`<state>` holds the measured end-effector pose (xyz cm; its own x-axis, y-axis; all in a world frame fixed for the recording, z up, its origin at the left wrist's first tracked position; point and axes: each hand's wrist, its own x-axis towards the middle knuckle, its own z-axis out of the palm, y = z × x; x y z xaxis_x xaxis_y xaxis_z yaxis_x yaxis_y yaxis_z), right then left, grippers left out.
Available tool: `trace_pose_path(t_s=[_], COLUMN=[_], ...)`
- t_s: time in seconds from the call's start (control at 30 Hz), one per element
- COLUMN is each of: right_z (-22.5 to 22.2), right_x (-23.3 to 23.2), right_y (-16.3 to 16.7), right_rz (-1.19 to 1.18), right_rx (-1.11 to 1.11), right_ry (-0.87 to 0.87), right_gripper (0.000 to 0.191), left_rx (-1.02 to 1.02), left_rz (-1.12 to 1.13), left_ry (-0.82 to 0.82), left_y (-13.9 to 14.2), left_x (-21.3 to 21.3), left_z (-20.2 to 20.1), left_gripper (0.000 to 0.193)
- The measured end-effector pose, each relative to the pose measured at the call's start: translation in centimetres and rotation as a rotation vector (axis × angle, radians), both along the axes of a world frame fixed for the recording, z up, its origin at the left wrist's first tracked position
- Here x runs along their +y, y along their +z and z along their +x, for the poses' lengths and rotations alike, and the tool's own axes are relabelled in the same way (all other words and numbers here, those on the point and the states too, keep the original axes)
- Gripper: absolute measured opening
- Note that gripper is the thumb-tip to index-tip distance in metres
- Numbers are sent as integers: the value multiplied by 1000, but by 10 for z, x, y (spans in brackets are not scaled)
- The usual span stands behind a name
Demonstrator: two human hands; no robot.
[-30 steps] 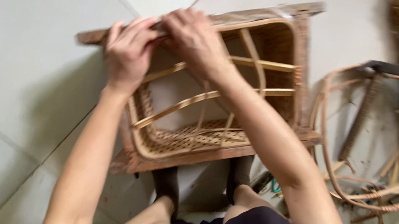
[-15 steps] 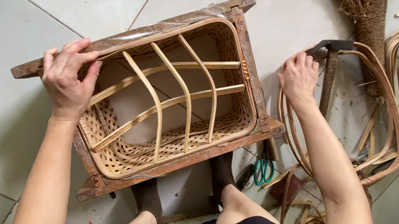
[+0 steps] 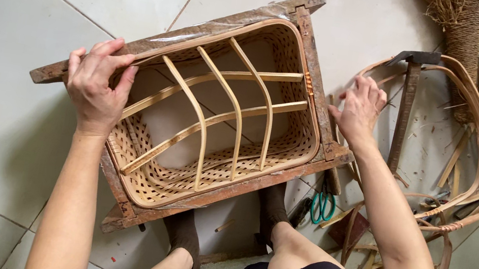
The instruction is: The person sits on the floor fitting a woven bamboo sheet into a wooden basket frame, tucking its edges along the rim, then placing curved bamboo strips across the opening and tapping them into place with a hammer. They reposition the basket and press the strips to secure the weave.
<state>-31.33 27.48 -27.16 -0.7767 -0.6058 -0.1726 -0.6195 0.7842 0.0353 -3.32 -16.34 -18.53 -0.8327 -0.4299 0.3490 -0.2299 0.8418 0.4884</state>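
Meanwhile, left hand (image 3: 94,86) on basket frame (image 3: 216,117)

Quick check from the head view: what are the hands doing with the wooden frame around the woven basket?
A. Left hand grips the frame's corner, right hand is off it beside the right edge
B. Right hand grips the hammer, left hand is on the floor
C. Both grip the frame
A: the left hand clasps the wooden frame at its upper-left corner, while the right hand hovers beside the right edge, short of the hammer.
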Motion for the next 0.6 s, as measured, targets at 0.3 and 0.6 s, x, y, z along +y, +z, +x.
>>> trace_pose_path(t_s=[0.3, 0.6], right_z=[-63, 54], right_x=[-58, -230], right_y=[74, 196], right_rz=[-797, -1145], right_rx=[-542, -920], right_ry=[-584, 49], right_gripper=[20, 50], left_rx=[25, 92], left_rz=[-30, -5], left_ry=[3, 4], left_y=[-8, -16], left_x=[-8, -13], left_z=[-7, -15], left_gripper=[14, 13])
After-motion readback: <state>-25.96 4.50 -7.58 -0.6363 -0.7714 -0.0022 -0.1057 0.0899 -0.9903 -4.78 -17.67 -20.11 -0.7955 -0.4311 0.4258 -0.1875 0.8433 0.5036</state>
